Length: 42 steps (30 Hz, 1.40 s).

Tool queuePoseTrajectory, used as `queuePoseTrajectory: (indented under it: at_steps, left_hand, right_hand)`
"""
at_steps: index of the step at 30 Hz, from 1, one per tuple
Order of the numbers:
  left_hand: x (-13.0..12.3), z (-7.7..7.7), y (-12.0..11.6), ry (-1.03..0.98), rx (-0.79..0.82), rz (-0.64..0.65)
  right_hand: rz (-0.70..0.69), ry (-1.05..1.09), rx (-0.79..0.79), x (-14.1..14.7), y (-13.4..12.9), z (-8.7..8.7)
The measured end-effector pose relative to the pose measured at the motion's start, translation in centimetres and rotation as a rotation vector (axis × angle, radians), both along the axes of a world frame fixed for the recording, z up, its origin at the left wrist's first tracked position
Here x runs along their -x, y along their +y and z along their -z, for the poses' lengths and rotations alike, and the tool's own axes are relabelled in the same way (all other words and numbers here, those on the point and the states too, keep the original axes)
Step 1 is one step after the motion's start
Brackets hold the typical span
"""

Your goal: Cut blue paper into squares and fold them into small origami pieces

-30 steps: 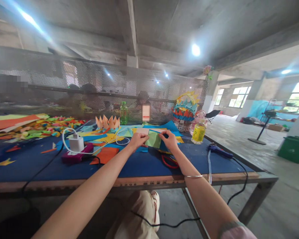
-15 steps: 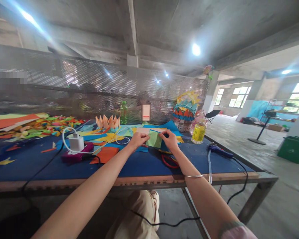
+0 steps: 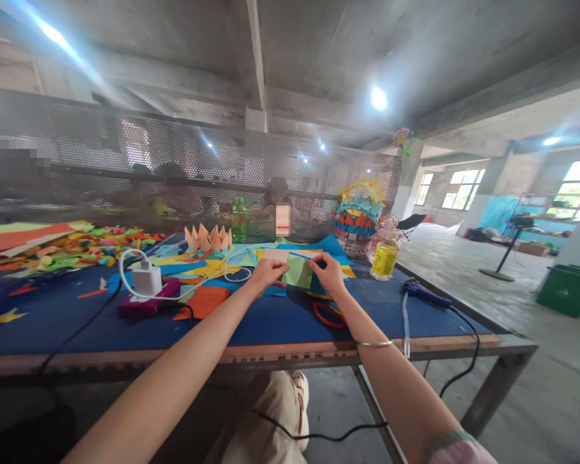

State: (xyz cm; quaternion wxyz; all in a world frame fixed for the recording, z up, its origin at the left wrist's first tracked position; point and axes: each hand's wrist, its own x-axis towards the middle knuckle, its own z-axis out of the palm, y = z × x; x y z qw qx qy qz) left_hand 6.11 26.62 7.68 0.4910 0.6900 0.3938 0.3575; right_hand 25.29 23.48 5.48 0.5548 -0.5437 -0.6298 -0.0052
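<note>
A light green sheet of paper [image 3: 298,272] is held above the blue tabletop, one side in each hand. My left hand [image 3: 269,273] pinches its left edge between thumb and fingers. At the upper right corner, my right hand [image 3: 327,269] is closed on the same paper. Behind and below it lie more coloured sheets, among them a blue sheet [image 3: 336,248]. Scissors with red handles [image 3: 329,314] rest on the table just under my right hand. An orange paper square [image 3: 209,303] lies to the left of my left hand.
A purple power strip [image 3: 147,304] with a white charger [image 3: 146,278] stands left. Behind are an orange paper crown [image 3: 207,240] and a green bottle [image 3: 240,220]. A yellow-labelled bottle [image 3: 385,258], stacked paper crowns [image 3: 360,212] and a blue glue gun [image 3: 425,292] sit right.
The hands and the green paper stay almost in place. The paper's top edge looks slightly tilted compared with before, and the whole view has shifted a little.
</note>
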Motion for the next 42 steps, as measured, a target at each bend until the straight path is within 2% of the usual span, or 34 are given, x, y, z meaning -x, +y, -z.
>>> queuePoseTrajectory:
  at_steps: [11,19,22,25,28,31,35,42]
  left_hand:
    - [0.1,-0.1,-0.1,-0.014,-0.015,-0.012]
    - [0.2,-0.2,0.2,-0.027,-0.008,-0.070]
    - [0.3,-0.4,0.4,-0.062,-0.005,-0.109]
    - [0.5,-0.5,0.5,-0.113,0.003,-0.151]
    - [0.7,-0.7,0.6,-0.169,0.016,-0.187]
    - [0.7,-0.7,0.5,-0.215,0.041,-0.203]
    - [0.7,-1.0,0.1,-0.257,0.110,-0.187]
    - [1.1,-1.9,-0.1,-0.339,0.307,-0.076]
  right_hand:
    - [-0.037,0.105,-0.011,0.3,-0.2,-0.3]
    - [-0.064,0.432,-0.037,0.6,-0.1,-0.4]
    - [-0.084,0.578,0.020,0.6,-0.1,-0.6]
    - [-0.192,0.646,0.159,0.8,-0.5,-0.9]
    - [-0.321,0.654,0.302,1.4,-1.0,-1.1]
    - [-0.374,0.646,0.377,1.8,-1.4,-1.1]
    - [-0.362,0.615,0.376,1.8,-1.3,-0.8]
    - [-0.271,0.516,0.339,1.1,-0.6,-0.2]
